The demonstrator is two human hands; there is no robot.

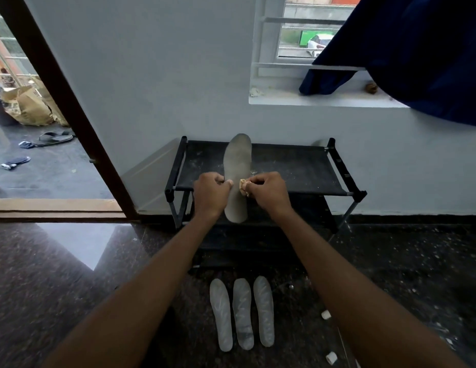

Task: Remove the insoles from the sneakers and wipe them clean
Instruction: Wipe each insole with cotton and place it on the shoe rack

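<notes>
**Fourth insole gets its wipe at the shoe rack**

A grey insole (237, 166) is held up lengthwise in the air in front of the top shelf of a black shoe rack (298, 168), with its far end pointing at the wall. The left hand (210, 193) pinches the insole's left edge near the middle, fingers curled round it. The right hand (268, 191) grips a small beige wad of cloth (243, 185) and presses it to the insole's right edge.

Three pale insoles (242, 312) lie side by side on the dark floor (391, 261), just off the rack's front edge. No sneakers are in view. Removal looks finished, and wiping of what seems the last insole is in hand.

The next move likely calls for drawing the cloth along the insole's length while the left hand keeps it steady, then laying it beside the other three.

Two small white rolls (326, 314) sit on the floor to the right. A dark blue curtain (417, 49) hangs over the window sill (324, 98).
</notes>
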